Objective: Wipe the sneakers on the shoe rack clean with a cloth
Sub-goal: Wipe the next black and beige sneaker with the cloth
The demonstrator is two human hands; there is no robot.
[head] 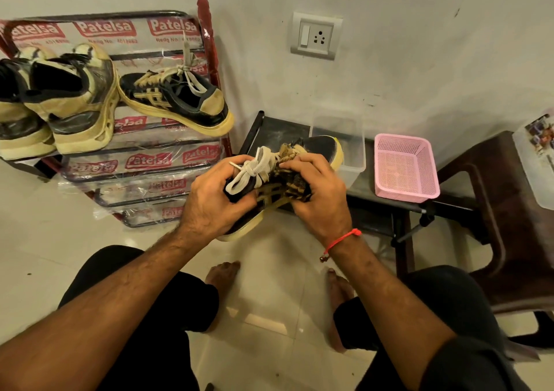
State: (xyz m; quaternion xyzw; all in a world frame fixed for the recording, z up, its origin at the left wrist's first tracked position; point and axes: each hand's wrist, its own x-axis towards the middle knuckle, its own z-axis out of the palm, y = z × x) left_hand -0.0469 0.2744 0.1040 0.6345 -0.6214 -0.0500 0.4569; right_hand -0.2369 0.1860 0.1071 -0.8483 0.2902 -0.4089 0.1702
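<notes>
Upper left, the rack [209, 60] holds three sneakers [177, 99]. At centre the left hand [209, 198] grips a fourth shoe [317, 150] while the right hand [317, 192] presses a cloth [295, 182] on its side: wiping underway. Next, probably turn it.

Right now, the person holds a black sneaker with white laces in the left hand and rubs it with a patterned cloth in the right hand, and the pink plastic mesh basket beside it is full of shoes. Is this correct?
Not quite. The head view shows the pink plastic mesh basket holds no shoes. The rest stands: the left hand holds the black sneaker with white laces, and the right hand rubs it with the patterned cloth.
</notes>
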